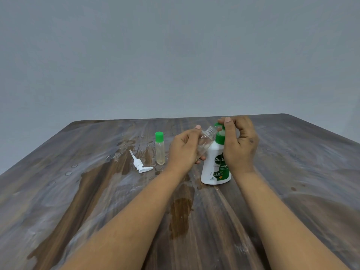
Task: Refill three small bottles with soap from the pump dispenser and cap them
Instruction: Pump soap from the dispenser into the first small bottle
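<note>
A white soap dispenser (212, 166) with a green pump top stands on the wooden table (97, 191). My right hand (238, 145) curls over the green pump head, fingers on top of it. My left hand (184, 150) grips a small clear uncapped bottle (205, 140), tilted so its threaded mouth sits just under the pump spout. A second small bottle (160, 148) with a green cap stands upright to the left, holding pale liquid. No third small bottle is in view.
A loose white pump head (139, 162) with its tube lies on the table left of the capped bottle. Wet patches and droplets (181, 217) spread over the tabletop. A plain grey wall rises behind the table's far edge.
</note>
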